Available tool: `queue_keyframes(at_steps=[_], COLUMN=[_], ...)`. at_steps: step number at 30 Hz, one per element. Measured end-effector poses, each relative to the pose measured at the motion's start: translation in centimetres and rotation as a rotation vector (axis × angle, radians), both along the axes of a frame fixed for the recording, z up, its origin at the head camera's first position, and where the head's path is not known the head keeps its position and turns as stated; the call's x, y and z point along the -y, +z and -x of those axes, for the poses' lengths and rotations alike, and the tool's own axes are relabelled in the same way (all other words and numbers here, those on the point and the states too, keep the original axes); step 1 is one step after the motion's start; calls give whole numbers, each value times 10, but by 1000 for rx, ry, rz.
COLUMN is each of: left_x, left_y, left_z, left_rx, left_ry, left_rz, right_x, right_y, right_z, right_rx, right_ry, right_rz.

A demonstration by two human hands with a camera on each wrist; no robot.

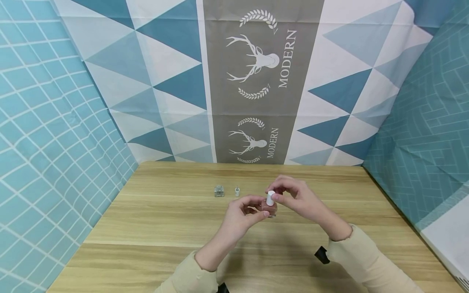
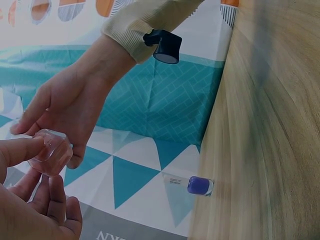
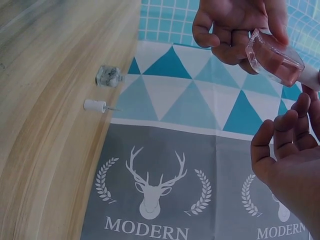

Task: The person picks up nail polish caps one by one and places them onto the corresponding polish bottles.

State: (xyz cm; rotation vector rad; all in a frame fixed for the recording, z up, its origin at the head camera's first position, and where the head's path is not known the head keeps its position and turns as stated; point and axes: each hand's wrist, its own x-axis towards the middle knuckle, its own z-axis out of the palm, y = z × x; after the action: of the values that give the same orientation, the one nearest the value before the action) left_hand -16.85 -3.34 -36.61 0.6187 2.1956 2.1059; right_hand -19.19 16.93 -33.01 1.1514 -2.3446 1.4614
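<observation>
The left hand (image 1: pixel 239 217) grasps the pink bottle (image 3: pixel 274 59) between thumb and fingers, holding it above the wood-grained counter (image 1: pixel 165 228). Its clear glass is faceted and shows translucent pink. The right hand (image 1: pixel 298 199) pinches the smooth, cylindrical white cap (image 1: pixel 270 197) at the bottle's top; how tightly the cap sits, I cannot tell. Farther back on the counter stands a squarish clear bottle (image 3: pixel 107 76) of glass. Just beside it, apart, is a brush (image 3: pixel 95 105) with a white cylindrical handle and thin tip.
</observation>
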Motion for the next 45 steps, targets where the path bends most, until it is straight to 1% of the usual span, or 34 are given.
queue_keyframes(at_steps=[10,17,25,30,33,36,41,45], left_x=[0,-1,0,0,1,1,2,1], left_y=[1,1,1,1,2,2,1,1], left_z=[-1,-1,-2,-1,-2,-1,-1,-2], left_rx=[5,6,13,11,16,18,14,17], left_ry=[2,3,1,-3,-2,-7,-13,-7], left_rz=[14,12,1,-5,-11,-10,-6,-6], right_x=[2,4,4,2,1,0,-1,-1], right_y=[-2,0,-3,-4,-5,-4,-3,-2], right_z=[2,1,3,2,2,3,3,2], right_rx=[24,51,56,61,44,11,-43,-28], right_ry=[-1,13,5,-14,10,62,112,125], right_rz=[15,21,16,7,22,43,31,21])
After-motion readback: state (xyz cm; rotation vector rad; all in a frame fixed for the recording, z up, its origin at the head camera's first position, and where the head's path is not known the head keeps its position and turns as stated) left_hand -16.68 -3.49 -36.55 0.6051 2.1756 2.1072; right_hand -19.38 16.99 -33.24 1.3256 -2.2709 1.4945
